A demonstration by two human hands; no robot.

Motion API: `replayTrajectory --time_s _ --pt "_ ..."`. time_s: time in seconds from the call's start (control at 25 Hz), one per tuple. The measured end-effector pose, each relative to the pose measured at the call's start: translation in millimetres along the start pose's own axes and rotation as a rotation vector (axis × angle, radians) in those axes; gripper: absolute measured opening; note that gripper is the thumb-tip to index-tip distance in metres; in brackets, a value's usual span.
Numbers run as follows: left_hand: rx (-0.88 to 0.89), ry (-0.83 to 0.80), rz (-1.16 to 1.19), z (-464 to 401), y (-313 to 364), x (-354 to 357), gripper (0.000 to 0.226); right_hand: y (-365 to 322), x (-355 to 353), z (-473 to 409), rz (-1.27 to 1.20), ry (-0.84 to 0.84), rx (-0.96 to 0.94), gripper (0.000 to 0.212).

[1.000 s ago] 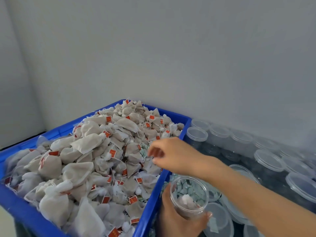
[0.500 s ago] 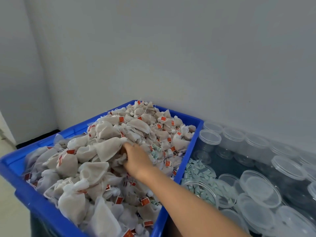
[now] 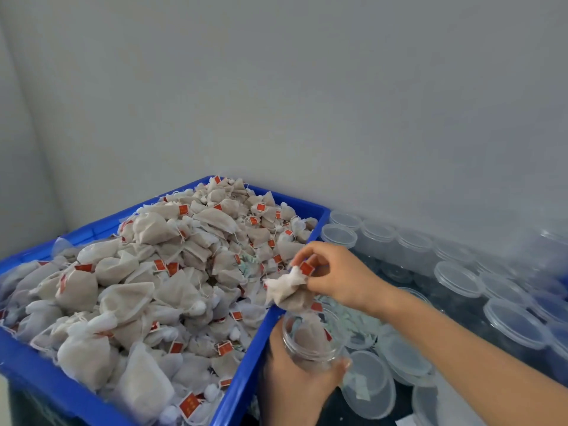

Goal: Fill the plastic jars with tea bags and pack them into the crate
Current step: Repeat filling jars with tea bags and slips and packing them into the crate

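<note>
1. Grey wall (image 3: 307,87) behind, meeting in a corner at far left.
2. Blue crate (image 3: 246,358) on the left, heaped with tea bags (image 3: 147,287), beige with red tags.
3. Right of the crate's right wall: clear plastic jars (image 3: 339,236) and loose lids (image 3: 370,384) packed on a dark surface; some jars capped.
4. Left hand (image 3: 295,382) low, just outside the crate's near right corner; its grip is wrapped round an open jar (image 3: 310,342), mouth up, tea bag inside.
5. Right hand (image 3: 335,275) above that jar, over the crate's right wall; grip is a fingertip pinch on a bunch of tea bags (image 3: 287,292).
6. Bunch hangs directly over the jar mouth, lowest bag at the rim.
7. Small pale green packets (image 3: 359,321) lie among the lids beside the held jar.
</note>
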State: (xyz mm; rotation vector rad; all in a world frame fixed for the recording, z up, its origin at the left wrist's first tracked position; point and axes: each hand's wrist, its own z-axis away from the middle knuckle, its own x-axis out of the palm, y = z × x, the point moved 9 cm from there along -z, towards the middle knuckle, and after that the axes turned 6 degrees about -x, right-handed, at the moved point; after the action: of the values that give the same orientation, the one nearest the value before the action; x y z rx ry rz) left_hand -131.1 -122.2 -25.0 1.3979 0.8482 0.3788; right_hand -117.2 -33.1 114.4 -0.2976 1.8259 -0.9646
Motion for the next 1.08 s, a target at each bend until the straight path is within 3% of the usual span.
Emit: replayTrajectory --time_s 0.04,0.08,0.28,0.48,0.68,0.84,1.08 --pt "-0.091 0.057 0.092 4 3 -3 0.107 4 -8 12 -0.021 0.013 0.013 0.032" --pt "-0.051 0.086 0.154 2 6 -14 0.108 8 -15 22 -0.027 0.027 0.027 0.033" --pt "-0.025 0.102 0.157 10 4 -11 0.105 12 -27 48 0.037 0.036 0.035 0.037" --pt "-0.08 0.111 0.161 11 4 -16 0.102 3 -48 52 -0.137 0.087 0.034 0.032" --pt "-0.032 0.103 0.157 11 15 -20 0.105 -2 -39 53 -0.223 -0.024 0.059 0.034" --pt "0.087 0.068 0.109 16 31 -18 0.101 0 -18 55 -0.061 -0.086 0.08 0.028" --pt "0.054 0.002 0.004 26 11 -1 0.106 6 25 77 0.416 -0.298 0.062 0.031"
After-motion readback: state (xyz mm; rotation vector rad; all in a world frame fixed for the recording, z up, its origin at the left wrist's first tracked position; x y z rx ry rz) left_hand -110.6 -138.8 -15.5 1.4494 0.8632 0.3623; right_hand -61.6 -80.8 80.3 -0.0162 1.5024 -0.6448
